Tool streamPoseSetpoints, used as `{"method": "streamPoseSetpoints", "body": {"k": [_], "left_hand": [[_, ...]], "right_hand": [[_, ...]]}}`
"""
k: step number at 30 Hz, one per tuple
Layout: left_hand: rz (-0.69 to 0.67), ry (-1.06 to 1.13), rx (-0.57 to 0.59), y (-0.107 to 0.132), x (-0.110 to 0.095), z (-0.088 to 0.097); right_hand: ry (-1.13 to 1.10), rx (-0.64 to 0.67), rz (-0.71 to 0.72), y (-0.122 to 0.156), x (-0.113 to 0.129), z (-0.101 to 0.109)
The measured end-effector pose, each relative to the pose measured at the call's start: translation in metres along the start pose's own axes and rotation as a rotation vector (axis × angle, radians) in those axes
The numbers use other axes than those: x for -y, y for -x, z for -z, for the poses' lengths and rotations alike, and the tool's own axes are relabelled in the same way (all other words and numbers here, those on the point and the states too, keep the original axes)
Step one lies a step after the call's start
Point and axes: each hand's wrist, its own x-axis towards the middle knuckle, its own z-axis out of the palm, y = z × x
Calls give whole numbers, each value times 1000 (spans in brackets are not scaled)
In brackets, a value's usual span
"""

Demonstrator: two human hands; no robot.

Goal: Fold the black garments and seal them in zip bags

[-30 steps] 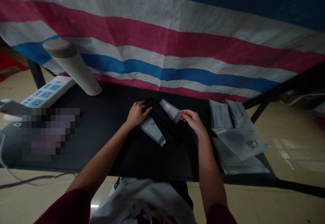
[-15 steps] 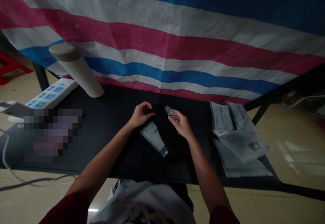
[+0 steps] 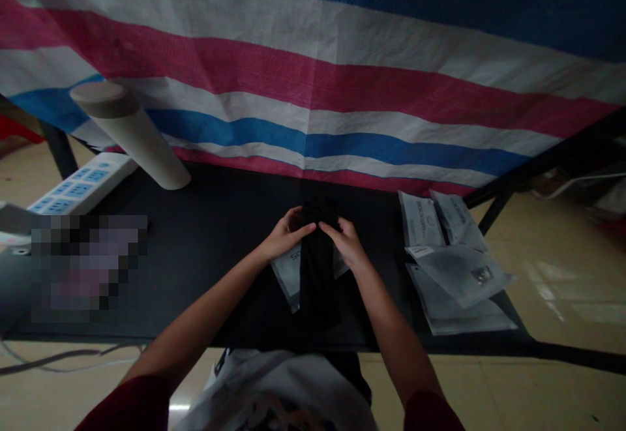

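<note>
The left hand [image 3: 287, 234] and right hand [image 3: 346, 243] are close together, both gripping the far end of a folded black cloth [image 3: 319, 274]. It lies lengthwise near the middle of the dark table [image 3: 205, 255], on top of a white packet [image 3: 287, 273]. More packets [image 3: 452, 268] lie to the right; a cardboard tube [image 3: 130, 134] and a power strip [image 3: 78, 183] sit far left.

A black cloth [image 3: 319, 274] is held at its top by the left hand [image 3: 288, 235] and right hand [image 3: 345, 243], above a white packet [image 3: 288, 276] on a black table [image 3: 220, 222]; more packets [image 3: 452, 268] lie to the right.
</note>
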Motion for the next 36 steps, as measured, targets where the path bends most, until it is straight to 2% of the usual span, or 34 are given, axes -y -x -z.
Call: {"method": "streamPoseSetpoints", "body": {"k": [3, 8, 12, 16, 21, 25, 27, 29, 31, 33, 36], "left_hand": [[-8, -10, 120, 2, 0, -1], [-140, -64, 32, 1, 1, 2], [-113, 25, 75, 3, 1, 2], [-69, 62, 51, 5, -1, 2], [-163, 36, -27, 3, -6, 7], [-240, -114, -44, 3, -10, 12], [-298, -232, -18, 5, -13, 11], [-335, -305, -5, 6, -14, 10], [-312, -287, -27, 7, -14, 7], [-221, -199, -40, 7, -13, 3], [-51, -36, 26, 10, -13, -4]], "right_hand": [[1, -10, -5, 0, -2, 1], [63, 121, 35, -3, -4, 6], [44, 145, 49, -6, -7, 6], [-42, 149, -54, -4, -8, 5], [-236, 225, -263, -1, -2, 6], [-264, 323, -441, 1, -1, 2], [-215, 340, -453, 3, -2, 0], [-155, 282, -409, 5, -3, -3], [-130, 211, -356, 6, -3, -4], [-156, 167, -316, 6, 0, -4], [-232, 95, -249, 2, 5, -1]]}}
